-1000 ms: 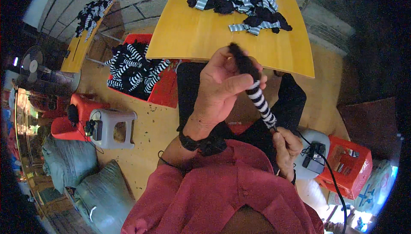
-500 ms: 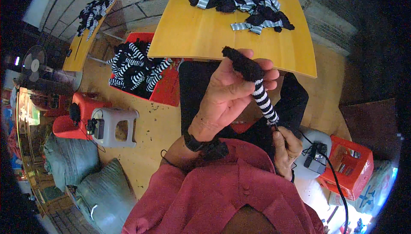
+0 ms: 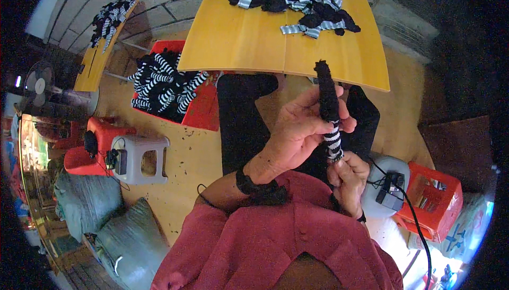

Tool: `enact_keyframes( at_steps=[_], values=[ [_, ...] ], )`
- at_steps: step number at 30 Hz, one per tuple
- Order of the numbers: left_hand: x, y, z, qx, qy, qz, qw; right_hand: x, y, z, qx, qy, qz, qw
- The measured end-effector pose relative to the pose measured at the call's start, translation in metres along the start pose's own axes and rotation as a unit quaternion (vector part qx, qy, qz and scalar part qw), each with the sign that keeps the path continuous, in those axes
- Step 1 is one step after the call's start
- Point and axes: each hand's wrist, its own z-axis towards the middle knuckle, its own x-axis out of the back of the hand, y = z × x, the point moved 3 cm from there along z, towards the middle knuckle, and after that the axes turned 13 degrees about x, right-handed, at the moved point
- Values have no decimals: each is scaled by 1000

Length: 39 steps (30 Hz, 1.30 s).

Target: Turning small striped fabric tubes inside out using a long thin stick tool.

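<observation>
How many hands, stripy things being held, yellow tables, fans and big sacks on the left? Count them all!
Hands: 2, left hand and right hand
Held striped knit piece: 1
Yellow tables: 2, near table and far table
Fan: 1
Sacks on the left: 2, upper sack and lower sack
Total: 8

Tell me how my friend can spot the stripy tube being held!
Find the big yellow table at the top, then look below its near edge. There, the left hand holds the knit tube around its middle and the right hand its lower end. Unlike the striped pieces heaped in the red bin, this one is held up, black end toward the table.
</observation>
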Motion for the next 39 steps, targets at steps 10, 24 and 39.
enact_keyframes(
  at_steps=[10,24,39],
  values=[
    [-6,12,6,-35,-43,74,996,-1,-11,8,-44,-72,48,995],
    [-8,43,5,-189,51,187,963,5,-21,6,87,-26,-229,969],
    [13,53,5,-277,236,203,909,7,-13,-2,77,-38,-222,971]
  ],
)
